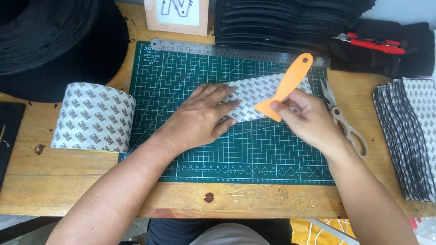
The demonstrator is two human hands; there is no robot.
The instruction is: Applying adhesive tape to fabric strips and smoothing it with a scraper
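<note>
My left hand [202, 117] lies flat, fingers spread, on the left end of a curved strip [259, 93] with grey-and-white printed backing paper. The strip rests on a green cutting mat [181, 72]. My right hand [306, 119] grips an orange plastic scraper [286, 88], its wide blade down against the strip's lower edge and its handle pointing up and to the right.
A roll of printed backing sheet [93, 116] sits left of the mat. A steel ruler [218, 50] lies along the mat's top edge. Scissors [343, 120] lie to the right, beside a stack of cut strips [408, 136]. Black fabric piles [281, 22] and red-handled pliers [372, 44] are at the back.
</note>
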